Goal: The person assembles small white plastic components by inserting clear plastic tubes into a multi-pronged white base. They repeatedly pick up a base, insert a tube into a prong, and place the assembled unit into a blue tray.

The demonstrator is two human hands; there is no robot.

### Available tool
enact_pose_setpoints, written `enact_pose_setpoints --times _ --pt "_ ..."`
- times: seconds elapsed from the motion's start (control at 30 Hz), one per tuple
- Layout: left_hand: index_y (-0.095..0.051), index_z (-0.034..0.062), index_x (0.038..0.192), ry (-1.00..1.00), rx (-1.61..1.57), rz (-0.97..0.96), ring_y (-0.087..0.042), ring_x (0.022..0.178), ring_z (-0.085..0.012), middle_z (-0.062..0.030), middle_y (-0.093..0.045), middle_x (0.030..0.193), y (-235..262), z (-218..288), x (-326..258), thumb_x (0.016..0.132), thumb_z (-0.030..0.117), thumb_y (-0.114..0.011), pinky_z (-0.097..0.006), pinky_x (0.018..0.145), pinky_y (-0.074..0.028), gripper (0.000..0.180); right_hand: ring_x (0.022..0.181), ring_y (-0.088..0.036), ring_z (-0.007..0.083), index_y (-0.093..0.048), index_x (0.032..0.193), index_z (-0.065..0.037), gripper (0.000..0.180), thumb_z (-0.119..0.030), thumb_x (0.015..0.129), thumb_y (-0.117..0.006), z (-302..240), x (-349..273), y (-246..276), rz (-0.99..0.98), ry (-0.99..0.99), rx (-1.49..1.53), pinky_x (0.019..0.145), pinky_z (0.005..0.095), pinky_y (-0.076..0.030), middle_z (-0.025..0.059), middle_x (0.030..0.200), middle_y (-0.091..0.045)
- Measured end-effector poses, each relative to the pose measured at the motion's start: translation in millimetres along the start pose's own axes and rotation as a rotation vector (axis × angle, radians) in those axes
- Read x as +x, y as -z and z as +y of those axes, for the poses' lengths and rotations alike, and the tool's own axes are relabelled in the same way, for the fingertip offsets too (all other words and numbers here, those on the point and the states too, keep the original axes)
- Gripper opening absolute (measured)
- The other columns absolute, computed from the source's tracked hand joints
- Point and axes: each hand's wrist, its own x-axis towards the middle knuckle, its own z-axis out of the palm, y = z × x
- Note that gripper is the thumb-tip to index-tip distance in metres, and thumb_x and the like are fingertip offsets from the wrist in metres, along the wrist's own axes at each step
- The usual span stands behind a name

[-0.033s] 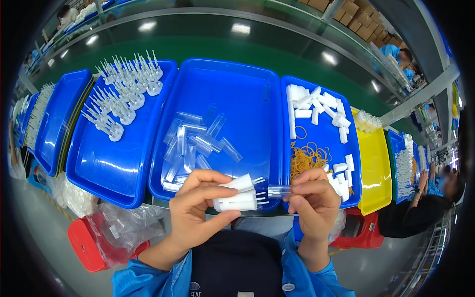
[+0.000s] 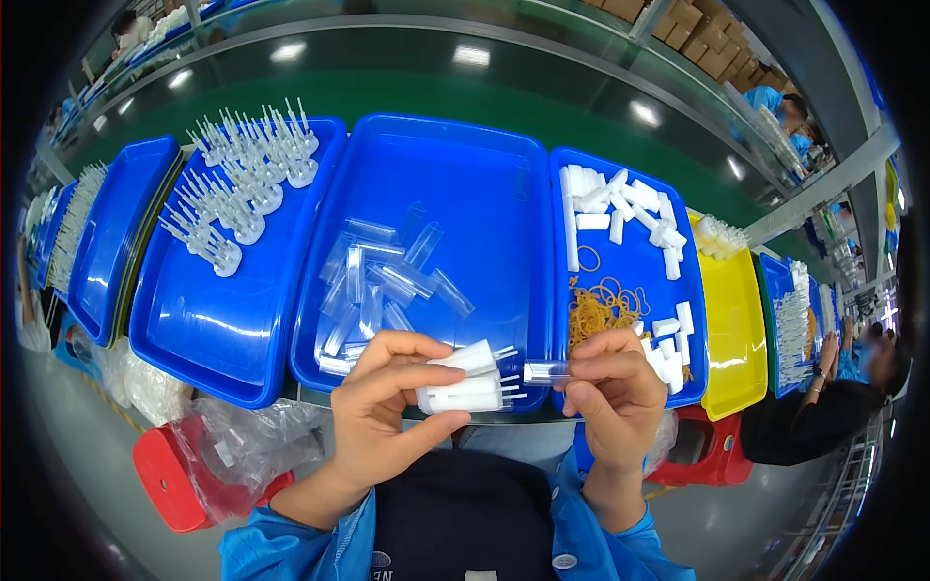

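My left hand (image 2: 383, 412) is closed around a small bundle of white plastic parts with thin pins (image 2: 467, 380), the pins pointing right. A short clear plastic tube (image 2: 544, 371) is pinched in the fingertips of my right hand (image 2: 612, 395), its end close to the pin tips. Both hands hover at the near edge of the middle blue tray (image 2: 484, 213), where several loose clear tubes (image 2: 387, 281) lie.
The left blue tray (image 2: 194, 329) carries rows of upright white pin parts (image 2: 242, 184). The right blue tray (image 2: 630, 281) holds white blocks (image 2: 620, 208) and rubber bands (image 2: 601, 308). A yellow tray (image 2: 736, 329), a green conveyor belt (image 2: 436, 87), a red stool (image 2: 174, 479) and another person (image 2: 852, 363) surround them.
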Motion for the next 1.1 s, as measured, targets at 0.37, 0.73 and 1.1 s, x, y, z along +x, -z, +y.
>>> enact_pose_setpoints --times 0.37,0.73,1.1 --pt "-0.068 -0.0063 0.107 0.014 0.071 -0.005 -0.065 0.097 -0.0193 -0.0156 -0.052 0.120 -2 1 -1 0.072 -0.008 -0.078 -0.025 0.075 -0.058 0.037 0.080 -0.067 0.0188 -0.060 0.105 0.003 0.022 0.003 0.084 -0.064 8 3 -5 -0.028 0.184 -0.134 0.102 0.0425 -0.044 0.0152 0.104 -0.055" --pt "-0.071 -0.0008 0.106 -0.007 0.144 0.024 -0.063 0.091 -0.0141 -0.0126 -0.057 0.116 -5 -1 -2 0.071 -0.002 -0.082 -0.021 0.065 -0.050 0.037 0.078 -0.066 0.0180 -0.063 0.101 0.003 0.021 0.003 0.080 -0.067 -3 3 -9 -0.033 0.178 -0.209 0.099 0.0424 -0.046 0.0137 0.095 -0.060" --pt "-0.071 -0.0002 0.106 -0.007 0.117 0.054 -0.064 0.093 -0.0155 -0.0127 -0.056 0.117 -6 -2 -2 0.073 -0.001 -0.081 -0.022 0.067 -0.053 0.035 0.078 -0.064 0.0181 -0.066 0.097 0.002 0.022 0.003 0.076 -0.070 -5 3 -16 -0.020 0.280 -0.384 0.091 0.0406 -0.052 0.0125 0.083 -0.065"
